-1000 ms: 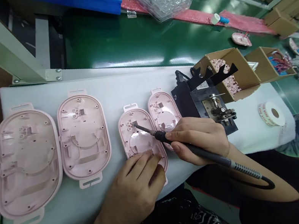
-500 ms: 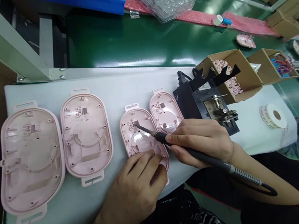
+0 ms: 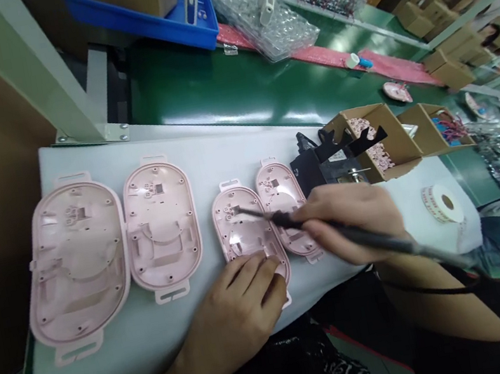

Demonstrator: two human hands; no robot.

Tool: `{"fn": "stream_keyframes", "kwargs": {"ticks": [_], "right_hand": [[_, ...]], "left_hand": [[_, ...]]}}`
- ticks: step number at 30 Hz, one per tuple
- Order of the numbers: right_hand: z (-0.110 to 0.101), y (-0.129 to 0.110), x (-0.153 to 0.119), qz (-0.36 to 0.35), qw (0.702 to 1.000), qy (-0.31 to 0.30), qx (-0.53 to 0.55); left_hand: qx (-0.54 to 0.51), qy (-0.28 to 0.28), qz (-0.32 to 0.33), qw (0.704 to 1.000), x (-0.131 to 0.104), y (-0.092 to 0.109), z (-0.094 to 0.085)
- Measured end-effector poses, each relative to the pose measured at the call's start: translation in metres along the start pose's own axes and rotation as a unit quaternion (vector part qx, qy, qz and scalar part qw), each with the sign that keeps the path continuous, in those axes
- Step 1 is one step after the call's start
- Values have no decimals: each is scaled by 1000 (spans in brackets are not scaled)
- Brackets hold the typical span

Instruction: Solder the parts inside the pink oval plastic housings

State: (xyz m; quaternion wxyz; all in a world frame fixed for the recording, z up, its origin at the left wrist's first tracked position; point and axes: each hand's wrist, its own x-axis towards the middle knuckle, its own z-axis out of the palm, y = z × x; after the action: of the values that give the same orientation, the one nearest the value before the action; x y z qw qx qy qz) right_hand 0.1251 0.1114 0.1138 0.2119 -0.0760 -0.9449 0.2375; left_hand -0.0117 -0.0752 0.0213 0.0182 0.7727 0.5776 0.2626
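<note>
Our left hand (image 3: 237,308) presses flat, unclenched, on the small glossy pink oval shell's (image 3: 248,236) near edge while our right hand (image 3: 352,217) grips the slim black soldering iron (image 3: 330,231).

Your right hand (image 3: 352,217) holds a soldering iron (image 3: 315,227), its tip over a small pink shell (image 3: 247,239). Your left hand (image 3: 240,311) presses the near end of this shell on the white mat (image 3: 205,150).

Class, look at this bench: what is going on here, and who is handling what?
A person sits at a white mat with four pink shells lying open side up. The left hand presses down the near end of the third shell. The right hand grips a soldering iron like a pen, its tip over the far end of that shell. The two big shells lie untouched to the left; a black stand sits behind the right hand.
</note>
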Motion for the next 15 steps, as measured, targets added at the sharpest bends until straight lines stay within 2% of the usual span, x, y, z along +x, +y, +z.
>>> {"fn": "stream_keyframes", "kwargs": {"ticks": [2,4,7,10,13,15], "right_hand": [[5,-3,6,47,993,110,18],[18,-9,18,78,983,161,33],[47,-20,44,42,992,113,37],[70,-28,65,11,997,78,22],[79,-32,75,30,998,53,-2],[81,-34,77,42,998,44,-17]], "left_hand": [[5,2,1,1000,-1,0,0],[-9,22,17,1000,-4,1,-3],[-40,109,36,993,-18,0,-19],[-2,170,-29,985,-37,-4,-43],[72,150,-111,980,-54,-13,-62],[99,128,-135,978,-61,-20,-67]]}}
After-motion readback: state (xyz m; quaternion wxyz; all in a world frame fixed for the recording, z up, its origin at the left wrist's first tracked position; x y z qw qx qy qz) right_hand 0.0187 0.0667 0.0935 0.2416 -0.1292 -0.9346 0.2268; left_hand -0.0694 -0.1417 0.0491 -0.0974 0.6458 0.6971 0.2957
